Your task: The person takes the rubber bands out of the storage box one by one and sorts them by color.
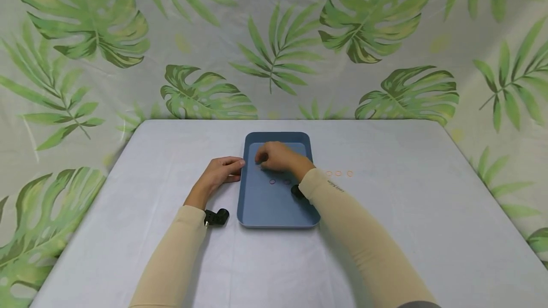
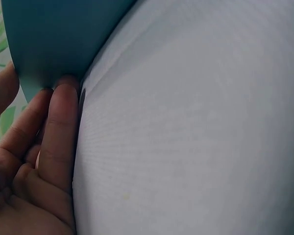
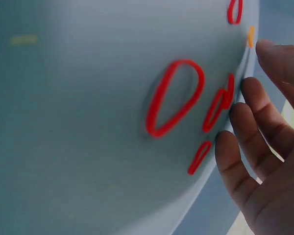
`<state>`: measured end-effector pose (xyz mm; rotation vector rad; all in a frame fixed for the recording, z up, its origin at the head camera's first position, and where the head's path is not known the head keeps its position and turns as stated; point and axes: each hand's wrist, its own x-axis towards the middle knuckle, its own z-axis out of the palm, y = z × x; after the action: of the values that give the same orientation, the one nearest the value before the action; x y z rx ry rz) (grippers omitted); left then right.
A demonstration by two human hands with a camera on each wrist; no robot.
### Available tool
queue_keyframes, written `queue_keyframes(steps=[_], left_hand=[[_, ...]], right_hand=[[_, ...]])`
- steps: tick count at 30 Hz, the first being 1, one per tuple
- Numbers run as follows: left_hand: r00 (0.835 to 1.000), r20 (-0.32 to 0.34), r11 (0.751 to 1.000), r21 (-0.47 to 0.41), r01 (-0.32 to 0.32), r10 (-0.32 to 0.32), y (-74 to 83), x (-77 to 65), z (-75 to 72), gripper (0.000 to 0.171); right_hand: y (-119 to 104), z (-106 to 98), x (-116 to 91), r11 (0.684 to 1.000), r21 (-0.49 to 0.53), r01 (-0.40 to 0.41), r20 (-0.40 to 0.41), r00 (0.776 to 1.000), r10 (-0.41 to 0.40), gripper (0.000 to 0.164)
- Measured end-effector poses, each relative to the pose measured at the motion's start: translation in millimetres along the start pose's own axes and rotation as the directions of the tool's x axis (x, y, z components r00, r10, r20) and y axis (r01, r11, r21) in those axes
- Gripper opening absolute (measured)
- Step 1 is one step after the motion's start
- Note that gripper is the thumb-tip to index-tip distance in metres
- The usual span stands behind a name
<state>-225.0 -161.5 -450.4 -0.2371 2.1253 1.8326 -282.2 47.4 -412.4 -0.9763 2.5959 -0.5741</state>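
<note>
A blue-grey rectangular tray [image 1: 278, 208] lies on the white table. My left hand [image 1: 222, 171] is at its left side, and the fingers [image 2: 63, 112] touch the tray's outer wall, the thumb near the rim. Over the upper part of the tray is my right hand [image 1: 278, 156], palm down with fingers bent loosely toward the tray floor. In the right wrist view, an orange rubber band [image 3: 251, 36] shows beside one fingertip, with no clear grip on it. Several red rubber bands [image 3: 201, 98] lie in the tray near the right fingers.
On the table right of the tray, three orange rubber bands [image 1: 338, 173] lie in a row. A leaf-print cloth [image 1: 274, 51] hangs behind the table. Black wrist cameras [image 1: 217, 216] are strapped at both sleeves.
</note>
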Motion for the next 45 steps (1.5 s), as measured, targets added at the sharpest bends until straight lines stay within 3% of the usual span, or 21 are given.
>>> queue_keyframes(steps=[14, 27, 30, 35, 39, 45], left_hand=[[1.0, 0.005, 1.0, -0.008, -0.008, 0.008, -0.2, -0.6, 0.5, 0.045], [1.0, -0.004, 1.0, 0.002, -0.019, 0.019, 1.2, -1.2, 1.5, 0.044], [1.0, 0.002, 1.0, 0.011, -0.018, 0.018, 1.1, -0.8, 1.3, 0.045], [1.0, -0.002, 1.0, 0.009, -0.02, 0.02, 1.7, -0.6, 0.3, 0.044], [1.0, 0.003, 1.0, 0.007, -0.014, 0.014, 0.4, 0.6, 0.0, 0.044], [1.0, 0.004, 1.0, 0.016, -0.014, 0.014, 0.1, 1.1, 0.7, 0.044]], right_hand=[[-2.7, 7.2, 0.7, 0.997, -0.075, 0.019, -0.029, 0.999, -0.021, 0.015], [-7.3, 10.4, -1.7, 0.971, -0.218, 0.096, -0.048, 0.993, -0.109, 0.015], [-6.6, 8.8, -3.3, 0.981, -0.167, 0.102, -0.055, 0.992, -0.113, 0.017], [-5.5, 2.4, -5.8, 0.997, 0.036, 0.074, -0.066, 0.995, -0.072, 0.015], [-6.9, -6.3, -12.6, 0.985, 0.156, 0.067, -0.095, 0.994, -0.053, 0.013], [-6.9, -23.3, -34.8, 0.959, 0.238, 0.154, -0.166, 0.979, -0.116, 0.015]])
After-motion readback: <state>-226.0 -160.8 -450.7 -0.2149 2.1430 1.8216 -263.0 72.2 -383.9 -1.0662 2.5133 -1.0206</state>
